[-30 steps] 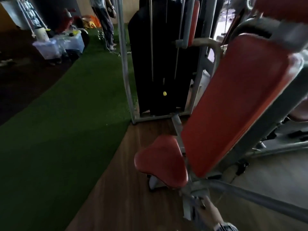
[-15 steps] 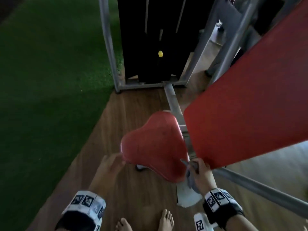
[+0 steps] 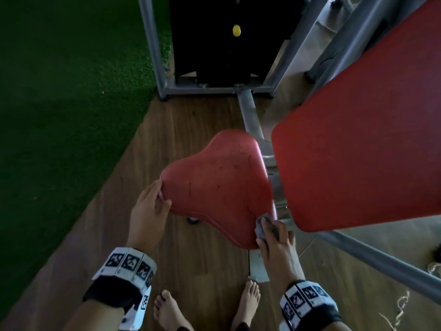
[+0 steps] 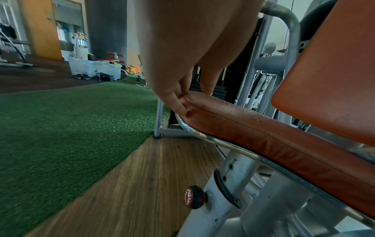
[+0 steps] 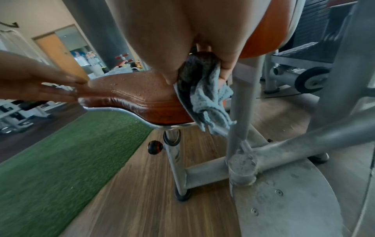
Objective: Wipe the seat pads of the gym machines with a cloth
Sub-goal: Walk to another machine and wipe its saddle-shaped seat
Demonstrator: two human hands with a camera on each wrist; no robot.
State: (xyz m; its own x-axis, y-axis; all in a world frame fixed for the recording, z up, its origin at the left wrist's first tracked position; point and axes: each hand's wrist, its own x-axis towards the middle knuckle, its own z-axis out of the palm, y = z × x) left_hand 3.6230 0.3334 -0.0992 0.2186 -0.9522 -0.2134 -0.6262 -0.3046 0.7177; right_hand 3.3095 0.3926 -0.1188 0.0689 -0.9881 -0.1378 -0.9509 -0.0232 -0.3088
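Steadying hand: bracing the pad, the left hand [image 3: 149, 209] has thumb on top and fingers curled under the near-left lobe of the red, heart-shaped vinyl seat pad [image 3: 219, 185].
Seat pad: between the two hands, with droplets beaded on the far part beyond the left hand's thumb, so I judge wiping of this pad is only beginning.
Wiping hand: the right hand [image 3: 276, 240] is clamped on a crumpled grey-blue cloth [image 5: 205, 96] and presses it on the pad's near-right corner; loose folds hang below that hand.
Next move: probably a sweep of the cloth leftward and away, over the wet part, with the left hand holding the pad firm.
Back pad: a large red rectangular vinyl back pad [image 3: 362, 139] slopes just right of the cloth hand; it should not block the stroke.
Writing: a round red-and-black adjustment knob [image 4: 194, 197] below the left hand bears white lettering, too small to read surely; the wrist bands carry black-and-white square markers.
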